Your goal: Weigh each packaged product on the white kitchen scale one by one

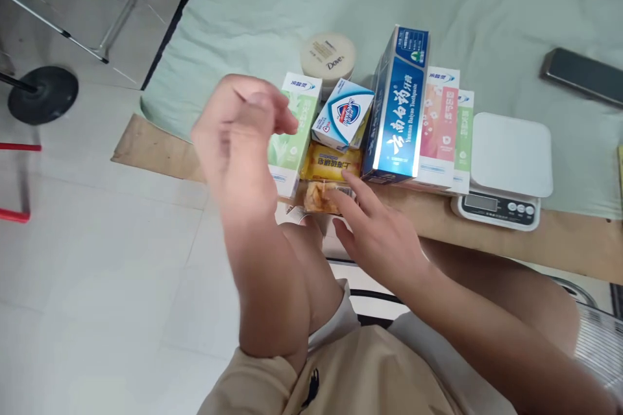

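Soap (326, 161) in a yellow wrapper lay near the front edge of the worktop (233, 19), between a green-and-white box (296, 100) and a blue toothpaste box (394, 110). The right hand (382, 230), fingers extended and gripping nothing, reached toward it and the small clear packet (316, 198) in front; contact could not be told. The left hand (243, 126), blurred, was raised with fingers curled; whether it held anything was unclear. A Safeguard box (345, 113) sat just behind the soap.
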Action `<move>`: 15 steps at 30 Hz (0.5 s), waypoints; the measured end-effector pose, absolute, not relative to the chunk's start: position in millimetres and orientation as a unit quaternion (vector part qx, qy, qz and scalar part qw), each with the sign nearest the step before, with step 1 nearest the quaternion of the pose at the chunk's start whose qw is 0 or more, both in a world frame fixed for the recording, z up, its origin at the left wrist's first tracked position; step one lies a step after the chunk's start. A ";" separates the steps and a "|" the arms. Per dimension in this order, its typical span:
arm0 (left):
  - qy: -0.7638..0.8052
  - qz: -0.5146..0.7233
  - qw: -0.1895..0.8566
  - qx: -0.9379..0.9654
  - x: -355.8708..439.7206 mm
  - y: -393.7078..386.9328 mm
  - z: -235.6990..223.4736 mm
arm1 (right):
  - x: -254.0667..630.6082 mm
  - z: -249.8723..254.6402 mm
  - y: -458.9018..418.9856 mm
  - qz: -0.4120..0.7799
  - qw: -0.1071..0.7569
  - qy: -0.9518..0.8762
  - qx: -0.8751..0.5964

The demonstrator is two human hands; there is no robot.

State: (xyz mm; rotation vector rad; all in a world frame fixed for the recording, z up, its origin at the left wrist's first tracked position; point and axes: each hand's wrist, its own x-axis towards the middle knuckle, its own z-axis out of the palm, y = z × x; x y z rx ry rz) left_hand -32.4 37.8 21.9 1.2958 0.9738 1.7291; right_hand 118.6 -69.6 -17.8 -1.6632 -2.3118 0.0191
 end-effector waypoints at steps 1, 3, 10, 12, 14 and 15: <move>0.374 0.659 0.385 0.527 -33.8 35.8 21.9 | 117.0 -19.0 -67.2 0.003 0.130 -0.800 -0.586; 0.370 0.633 0.400 0.551 -36.1 33.0 22.4 | 115.9 -20.0 -64.5 -0.005 0.112 -0.793 -0.599; 0.312 0.658 0.411 0.548 -28.4 33.5 22.5 | 137.6 2.5 -85.1 -0.003 0.238 -0.802 -0.548; 0.274 0.664 0.420 0.555 -18.0 32.2 25.1 | 161.0 12.4 -102.7 0.006 0.308 -0.799 -0.517; 0.247 0.660 0.432 0.563 -3.2 28.2 30.5 | 192.9 17.6 -119.9 0.011 0.372 -0.761 -0.531; 0.242 0.657 0.436 0.565 5.9 25.0 33.9 | 211.0 17.6 -126.0 0.007 0.399 -0.721 -0.567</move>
